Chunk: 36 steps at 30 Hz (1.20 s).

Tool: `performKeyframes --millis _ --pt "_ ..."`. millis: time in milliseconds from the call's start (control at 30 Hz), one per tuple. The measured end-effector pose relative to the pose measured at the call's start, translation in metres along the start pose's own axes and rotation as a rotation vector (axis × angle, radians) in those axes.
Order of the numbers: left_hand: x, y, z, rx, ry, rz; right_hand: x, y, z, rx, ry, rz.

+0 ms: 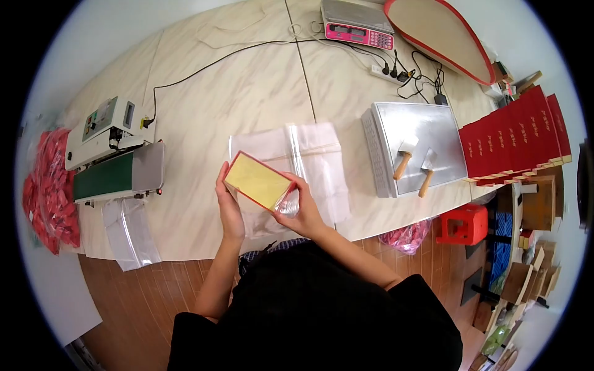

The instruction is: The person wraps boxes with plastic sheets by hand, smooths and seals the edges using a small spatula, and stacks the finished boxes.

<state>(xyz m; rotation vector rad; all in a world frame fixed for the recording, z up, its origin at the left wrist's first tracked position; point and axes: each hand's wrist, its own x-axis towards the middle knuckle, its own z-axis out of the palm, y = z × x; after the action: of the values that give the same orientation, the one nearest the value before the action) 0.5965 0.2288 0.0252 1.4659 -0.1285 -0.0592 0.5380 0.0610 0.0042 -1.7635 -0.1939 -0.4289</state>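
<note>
A box [258,180] with a yellow face and red edges is held tilted between my two hands above the table. My left hand [229,209] is closed along its left side. My right hand [304,209] grips the right end, where shiny clear plastic [286,203] shows at the corner. Whether that plastic wraps the whole box, I cannot tell. Beneath and beyond the hands lie several flat clear plastic bags [318,164], spread over one another on the marbled table [204,117].
A sealing machine [111,148] with a green belt stands left, beside red packets [51,191]. To the right, two scrapers [402,162] lie on a metal-topped unit [387,123] near red boxes [513,139]. A pink scale [359,34], cables and a power strip [387,74] lie farther back.
</note>
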Motion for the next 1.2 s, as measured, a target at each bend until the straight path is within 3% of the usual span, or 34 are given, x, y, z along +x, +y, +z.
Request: performKeyframes --millis 133,300,367,467,533,600,667,733,867,933,1000,1067,1133,1167,1200 --pt "-0.007 -0.007 -0.013 0.054 0.063 -0.019 0.004 0.026 0.002 -0.109 -0.174 0.081" --pt "-0.008 -0.015 -0.025 0.097 0.122 -0.01 0.004 0.033 -0.007 -0.294 -0.212 0.074" --pt "-0.003 -0.015 -0.03 0.16 0.157 0.017 0.014 0.012 -0.032 -0.517 -0.244 -0.021" --pt "0.005 0.014 -0.024 0.311 0.164 0.12 0.014 0.02 -0.096 -0.665 0.108 0.019" --pt "0.007 0.032 -0.018 0.403 0.177 0.239 0.007 0.031 -0.161 -0.915 0.376 0.136" --pt "0.006 0.049 -0.016 0.463 0.078 0.224 -0.006 0.042 -0.226 -1.208 0.59 0.197" --pt "0.006 0.057 -0.015 0.544 0.001 0.213 -0.029 0.041 -0.272 -1.383 0.703 0.443" --pt "0.006 0.063 -0.004 0.812 -0.148 0.259 -0.047 0.049 -0.296 -1.533 0.602 0.797" --pt "0.006 0.07 0.015 0.896 -0.263 0.407 -0.07 0.077 -0.308 -1.546 0.483 0.945" --pt "0.007 0.069 0.021 0.961 -0.278 0.363 -0.071 0.091 -0.315 -1.315 0.519 1.117" --pt "0.002 0.07 0.024 1.021 -0.299 0.32 -0.088 0.126 -0.333 -1.192 0.616 1.045" --pt "-0.001 0.071 0.028 0.998 -0.321 0.311 -0.085 0.114 -0.319 -1.065 0.759 0.771" --pt "-0.004 0.062 0.03 1.004 -0.265 0.322 -0.066 0.083 -0.284 -0.887 0.799 0.641" --pt "-0.006 0.057 0.029 0.998 -0.231 0.341 -0.06 0.069 -0.267 -0.881 0.789 0.64" --pt "-0.007 0.054 0.028 1.002 -0.23 0.338 -0.055 0.055 -0.25 -0.708 0.638 0.589"
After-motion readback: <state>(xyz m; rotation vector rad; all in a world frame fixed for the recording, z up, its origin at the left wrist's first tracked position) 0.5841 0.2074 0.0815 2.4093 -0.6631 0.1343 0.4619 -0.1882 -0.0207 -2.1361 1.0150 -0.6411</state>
